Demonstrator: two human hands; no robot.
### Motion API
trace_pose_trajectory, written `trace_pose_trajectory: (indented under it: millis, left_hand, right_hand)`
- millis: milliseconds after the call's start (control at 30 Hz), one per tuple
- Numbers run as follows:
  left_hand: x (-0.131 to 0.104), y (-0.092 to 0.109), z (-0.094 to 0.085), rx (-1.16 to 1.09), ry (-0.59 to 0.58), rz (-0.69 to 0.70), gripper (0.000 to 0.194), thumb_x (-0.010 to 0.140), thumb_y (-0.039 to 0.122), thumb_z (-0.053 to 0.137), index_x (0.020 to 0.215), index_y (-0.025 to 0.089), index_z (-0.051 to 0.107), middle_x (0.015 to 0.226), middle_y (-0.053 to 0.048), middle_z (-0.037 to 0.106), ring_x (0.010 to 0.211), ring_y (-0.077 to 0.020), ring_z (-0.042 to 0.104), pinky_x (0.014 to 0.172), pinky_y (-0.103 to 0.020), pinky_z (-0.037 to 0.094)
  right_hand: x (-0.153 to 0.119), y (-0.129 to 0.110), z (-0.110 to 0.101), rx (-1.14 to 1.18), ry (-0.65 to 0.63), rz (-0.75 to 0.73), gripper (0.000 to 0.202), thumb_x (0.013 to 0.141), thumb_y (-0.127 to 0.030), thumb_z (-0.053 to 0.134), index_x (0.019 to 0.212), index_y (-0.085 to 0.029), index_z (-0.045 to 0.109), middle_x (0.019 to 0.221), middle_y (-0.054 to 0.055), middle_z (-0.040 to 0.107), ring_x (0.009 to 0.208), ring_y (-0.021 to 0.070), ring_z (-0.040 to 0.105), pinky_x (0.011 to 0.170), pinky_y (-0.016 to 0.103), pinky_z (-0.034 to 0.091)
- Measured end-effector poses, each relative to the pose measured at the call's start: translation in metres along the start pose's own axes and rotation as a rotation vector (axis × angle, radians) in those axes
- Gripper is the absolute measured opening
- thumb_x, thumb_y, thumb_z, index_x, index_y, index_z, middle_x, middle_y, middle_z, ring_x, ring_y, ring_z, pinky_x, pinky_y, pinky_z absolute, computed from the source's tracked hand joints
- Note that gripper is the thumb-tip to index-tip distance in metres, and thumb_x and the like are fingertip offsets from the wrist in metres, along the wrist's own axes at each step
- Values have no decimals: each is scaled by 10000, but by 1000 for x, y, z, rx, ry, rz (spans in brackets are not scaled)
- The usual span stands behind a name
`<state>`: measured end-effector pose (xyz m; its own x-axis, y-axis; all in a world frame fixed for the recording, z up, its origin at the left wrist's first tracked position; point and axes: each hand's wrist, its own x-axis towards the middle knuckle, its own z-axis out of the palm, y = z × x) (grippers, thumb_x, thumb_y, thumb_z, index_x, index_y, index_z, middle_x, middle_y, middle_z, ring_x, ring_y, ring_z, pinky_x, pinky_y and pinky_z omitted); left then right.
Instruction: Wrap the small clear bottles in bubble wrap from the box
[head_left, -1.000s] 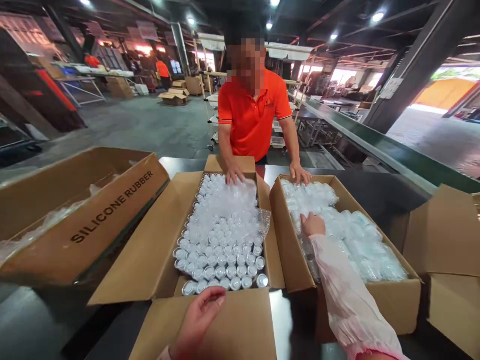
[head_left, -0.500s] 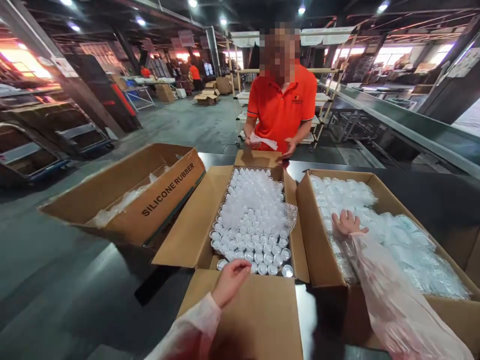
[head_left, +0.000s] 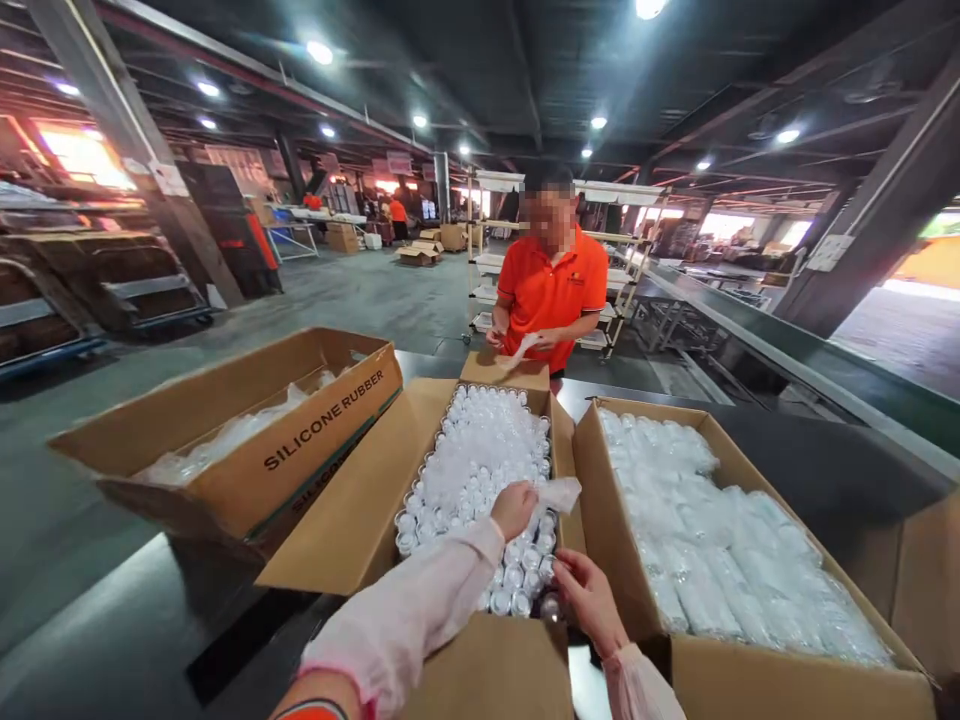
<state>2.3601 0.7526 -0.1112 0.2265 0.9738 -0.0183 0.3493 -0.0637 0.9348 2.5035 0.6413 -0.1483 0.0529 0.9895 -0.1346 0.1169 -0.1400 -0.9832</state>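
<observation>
Plastic film [head_left: 559, 492], thin, limp and light, lies over the small bottles [head_left: 480, 470] in the middle box [head_left: 352, 510], the left hand [head_left: 514, 508] pinching its loose corner, the right hand [head_left: 589, 600] half-curled around one slippery bottle at the near row

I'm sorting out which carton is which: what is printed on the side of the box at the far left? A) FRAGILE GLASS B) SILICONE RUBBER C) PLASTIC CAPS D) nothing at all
B: the left-hand cardboard box carries SILICONE RUBBER in dark capitals along its side, facing the middle box of clear capped bottles.
</observation>
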Motion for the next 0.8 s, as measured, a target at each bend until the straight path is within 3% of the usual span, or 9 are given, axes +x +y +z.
trace_pose_trajectory:
  millis: [67,133,267,367,467,533,600,700,800]
  left_hand:
    - [-17,6,-3,-182,-35,-114,306,899,346,326,785,168,548,734,-68,634,824,-219,640,802,-402,507]
    - [-38,9,-8,-355,-76,-223,375,914,392,240,853,155,523,698,-56,625,680,-188,646,671,-365,535]
    - [-80,4,-20,-575,-41,-370,320,855,444,373,842,152,506,698,-46,609,585,-153,608,584,-315,520]
    - [-106,-6,-19,-608,1,-411,318,810,464,421,774,160,510,645,-25,576,534,-146,571,561,-312,506]
    - [-124,-18,-17,-515,23,-397,307,793,426,449,696,148,539,630,-47,591,545,-158,575,570,-311,499]
    - [-131,-28,-26,-396,85,-376,256,787,368,481,751,135,580,734,-77,645,661,-175,615,643,-301,505]
    - [-137,-41,-47,-215,174,-357,225,755,314,551,887,140,606,937,-96,668,860,-197,622,787,-306,490]
    - [-142,-63,-87,114,264,-379,348,675,224,636,1016,158,610,1200,-128,591,1161,-272,500,998,-369,366]
    - [-136,-82,-117,380,214,-474,326,612,190,667,933,132,651,1179,-183,602,1220,-373,441,1012,-463,319]
  right_hand:
    - [-8,15,-7,250,25,122,610,609,-671,669,976,-186,622,940,94,692,873,261,662,780,407,528]
    - [-16,16,-10,453,-32,156,613,607,-679,678,980,-195,632,1029,102,685,979,261,645,862,411,507]
    - [-31,-3,-5,682,-152,161,471,640,-572,739,944,-216,683,1000,68,703,919,210,652,808,339,517]
    - [-38,-8,-1,639,-170,178,385,620,-473,798,887,-211,709,908,40,714,806,158,648,732,260,506]
    - [-40,-5,-9,452,-207,180,388,596,-445,818,852,-168,724,844,54,714,766,153,636,733,251,496]
    - [-40,-5,-21,334,-174,178,400,565,-451,827,822,-160,729,806,51,712,730,151,626,702,245,494]
    - [-40,-8,-37,236,-98,182,414,529,-458,834,800,-164,729,775,43,711,684,149,614,645,238,490]
    - [-40,-13,-57,81,-18,177,435,534,-491,805,804,-159,724,747,38,707,630,148,597,574,234,471]
    - [-36,-9,-64,-100,-103,158,453,616,-523,712,845,-132,714,767,56,708,657,173,616,599,256,481]
